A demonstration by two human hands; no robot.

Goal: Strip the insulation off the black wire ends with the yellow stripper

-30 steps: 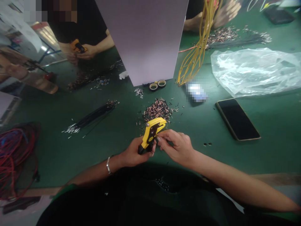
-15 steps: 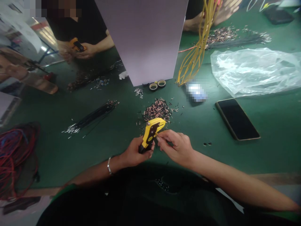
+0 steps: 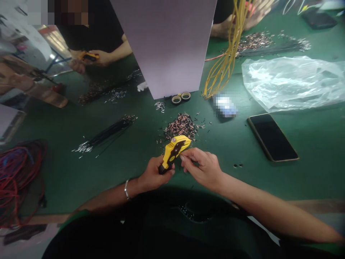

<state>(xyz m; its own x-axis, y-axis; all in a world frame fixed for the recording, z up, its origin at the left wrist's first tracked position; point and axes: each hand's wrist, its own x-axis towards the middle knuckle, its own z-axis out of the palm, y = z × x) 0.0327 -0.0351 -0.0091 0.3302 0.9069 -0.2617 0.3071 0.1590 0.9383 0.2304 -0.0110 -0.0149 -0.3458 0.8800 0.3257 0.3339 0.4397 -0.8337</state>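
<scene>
My left hand, a bracelet on its wrist, is wrapped round the lower part of yellow-and-black crimping pliers. Their head points up and to the right. Close against the right side of that head, the thumb and forefinger of my right hand are pinched together; whatever lies between the fingertips is too small to make out. Just beyond the pliers spreads a heap of short copper-and-black wire pieces, partly hidden by the tool. A bundle of thin black wires with silvery ends lies to the left.
A phone and a clear plastic bag lie to the right. Two tape rolls sit below a pale upright panel. Yellow wires hang beside it. Red cables are coiled left. Across the table, a co-worker's hands hold a yellow tool.
The pliers have tilted slightly in my left hand, their handle end shifting up a little. My right hand keeps its pinch by the head. The co-worker's tool has turned.
</scene>
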